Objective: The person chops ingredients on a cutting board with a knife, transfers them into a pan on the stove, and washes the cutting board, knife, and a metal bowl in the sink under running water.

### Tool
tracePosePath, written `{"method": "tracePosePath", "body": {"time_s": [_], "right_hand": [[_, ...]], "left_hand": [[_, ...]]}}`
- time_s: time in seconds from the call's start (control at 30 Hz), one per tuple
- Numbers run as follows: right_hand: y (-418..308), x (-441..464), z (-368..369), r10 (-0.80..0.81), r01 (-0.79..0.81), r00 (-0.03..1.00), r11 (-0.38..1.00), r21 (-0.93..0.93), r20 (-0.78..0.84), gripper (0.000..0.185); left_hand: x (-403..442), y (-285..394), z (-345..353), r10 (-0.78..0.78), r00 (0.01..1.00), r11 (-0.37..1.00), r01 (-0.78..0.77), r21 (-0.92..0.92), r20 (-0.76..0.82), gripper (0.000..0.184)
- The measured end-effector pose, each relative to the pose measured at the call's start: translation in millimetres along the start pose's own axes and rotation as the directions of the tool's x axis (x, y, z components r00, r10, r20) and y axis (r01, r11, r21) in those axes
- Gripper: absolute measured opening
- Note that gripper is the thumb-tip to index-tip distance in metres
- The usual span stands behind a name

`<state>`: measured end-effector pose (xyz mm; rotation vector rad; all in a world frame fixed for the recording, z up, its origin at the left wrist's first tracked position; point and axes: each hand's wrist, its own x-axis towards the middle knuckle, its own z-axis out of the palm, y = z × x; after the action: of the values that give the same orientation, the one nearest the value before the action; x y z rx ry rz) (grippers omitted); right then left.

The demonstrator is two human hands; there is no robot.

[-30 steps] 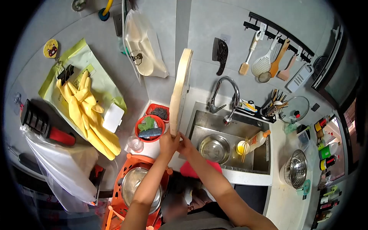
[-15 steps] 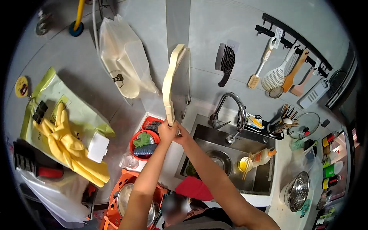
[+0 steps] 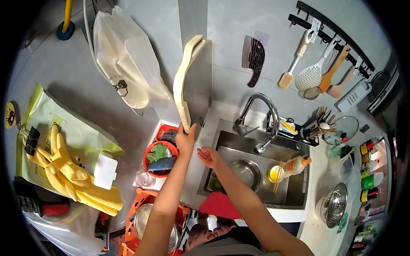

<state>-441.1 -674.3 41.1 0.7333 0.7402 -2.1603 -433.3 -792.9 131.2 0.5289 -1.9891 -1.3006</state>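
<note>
A cutting board (image 3: 181, 87) with a thick cream rim and a grey metallic face stands upright, nearly edge-on, at the wall corner left of the sink. My left hand (image 3: 185, 140) is closed round the near lower end of its rim. Apart from the board, my right hand (image 3: 209, 157) hovers by the sink's left edge, fingers loosely spread and holding nothing. Just left of my left hand, a red bowl (image 3: 148, 161) contains a green cloth (image 3: 159, 152) and a blue sponge-like pad (image 3: 162, 164).
In the sink (image 3: 273, 205) are a metal basin (image 3: 252, 173), a yellow-lined cup (image 3: 275, 174) with chopsticks and a bottle (image 3: 294, 166). The faucet (image 3: 273, 112) arches above. A cleaver (image 3: 253, 59) hangs on the wall. An orange basket (image 3: 136, 209) stands below left.
My right hand has come off the lower end of the cutting board and opened, moving slightly right and down. My left hand keeps its hold. The camera view has shifted a little.
</note>
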Motion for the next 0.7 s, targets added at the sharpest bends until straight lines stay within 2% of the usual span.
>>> {"method": "tracePosePath", "body": {"time_s": [0.1, 0.23, 0.33, 0.43, 0.53, 0.57, 0.67, 0.7], "right_hand": [[-2, -3, -22, -0.017, 0.017, 1.0, 1.0, -0.005, -0.026, 0.02], [0, -17, -42, -0.026, 0.027, 0.999, 1.0, 0.014, -0.034, 0.01], [0, -25, -54, -0.047, 0.046, 0.999, 0.999, 0.018, 0.026, 0.011], [2, -32, -68, -0.081, 0.08, 0.996, 0.996, 0.023, 0.043, 0.013], [3, -49, -77, -0.086, 0.086, 0.996, 0.994, 0.06, -0.001, 0.012], [4, -60, -79, -0.096, 0.098, 0.995, 0.993, 0.064, -0.042, 0.011], [7, -79, -104, -0.13, 0.133, 0.989, 0.991, 0.033, -0.064, 0.011], [8, -74, -128, -0.112, 0.111, 0.994, 0.991, 0.072, 0.003, 0.01]], "left_hand": [[-1, -8, -4, -0.031, 1.0, 0.999, 0.031, 0.026, 0.002, 0.051], [-6, -4, -10, -0.135, 0.988, 0.991, 0.135, 0.007, 0.079, 0.053], [-14, -9, -9, -0.208, 0.972, 0.976, 0.213, -0.043, 0.111, 0.057], [-28, -24, -4, -0.068, 0.998, 0.982, 0.069, 0.174, -0.009, 0.066], [-52, -41, -4, -0.035, 0.999, 0.985, 0.032, 0.172, 0.012, 0.069], [-65, -51, -3, -0.014, 1.0, 0.976, 0.011, 0.215, 0.015, 0.065], [-115, -49, -7, -0.098, 0.988, 0.995, 0.094, 0.042, 0.123, 0.061], [-135, -52, -5, -0.187, 0.968, 0.982, 0.182, 0.043, 0.169, 0.057]]}}
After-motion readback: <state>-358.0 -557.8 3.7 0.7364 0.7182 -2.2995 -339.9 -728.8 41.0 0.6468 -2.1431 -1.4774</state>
